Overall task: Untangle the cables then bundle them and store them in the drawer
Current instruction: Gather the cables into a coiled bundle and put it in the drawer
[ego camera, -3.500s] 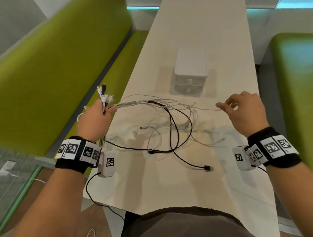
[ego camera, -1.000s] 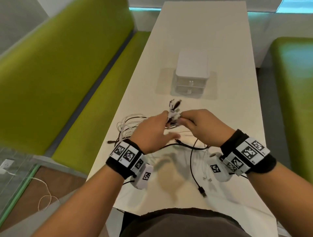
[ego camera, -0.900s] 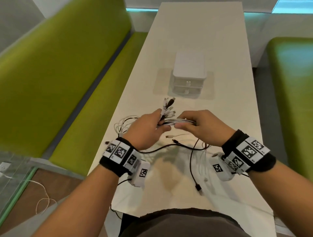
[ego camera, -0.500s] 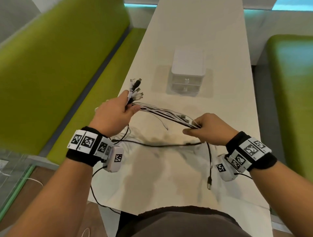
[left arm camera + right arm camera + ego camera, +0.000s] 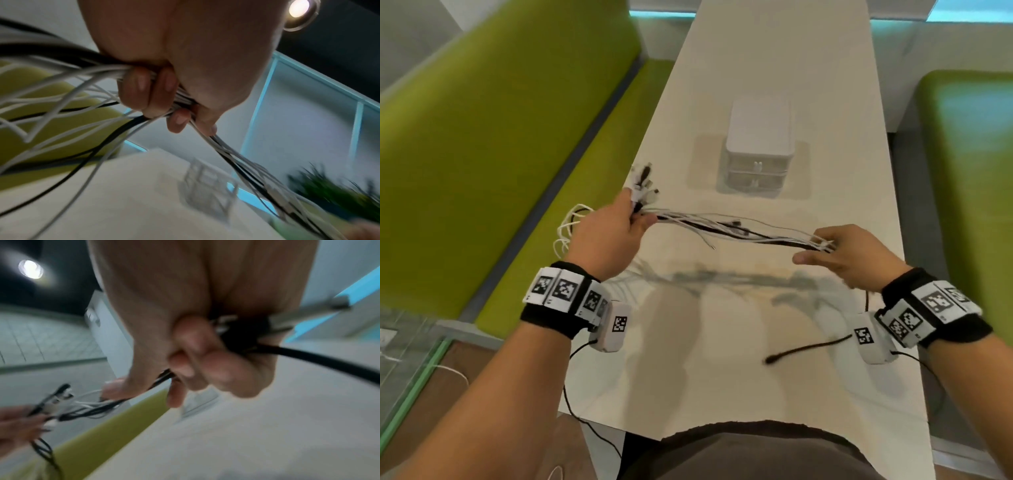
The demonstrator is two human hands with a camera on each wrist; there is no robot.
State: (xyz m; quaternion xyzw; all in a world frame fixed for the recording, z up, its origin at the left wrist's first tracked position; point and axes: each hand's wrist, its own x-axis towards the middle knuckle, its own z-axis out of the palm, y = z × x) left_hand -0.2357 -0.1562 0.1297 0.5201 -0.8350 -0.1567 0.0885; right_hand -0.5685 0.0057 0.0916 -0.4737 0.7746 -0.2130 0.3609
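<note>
A bundle of white and black cables [image 5: 732, 230] stretches in the air between both hands above the table [image 5: 722, 359]. My left hand [image 5: 616, 224] grips the bundle just below its plugs [image 5: 643, 186], which stick up past the fingers; the left wrist view shows fingers [image 5: 156, 91] curled round the cables [image 5: 68, 100]. My right hand [image 5: 835, 248] grips the other end of the bundle, with its fingers [image 5: 195, 356] wrapped round the cables [image 5: 308, 356]. A black cable end [image 5: 804, 349] hangs below the right wrist. White loops [image 5: 568, 226] trail off the left side.
A small white drawer unit [image 5: 756, 150] with two shut drawers stands on the table's middle, beyond the hands. Green benches [image 5: 493, 144] run along both sides of the narrow table. A plant [image 5: 333, 194] shows in the left wrist view.
The hands have pulled further apart, the right sliding along the bundle to the right and drawing it straighter. The loose black cable end has lifted and swung below the right wrist.
</note>
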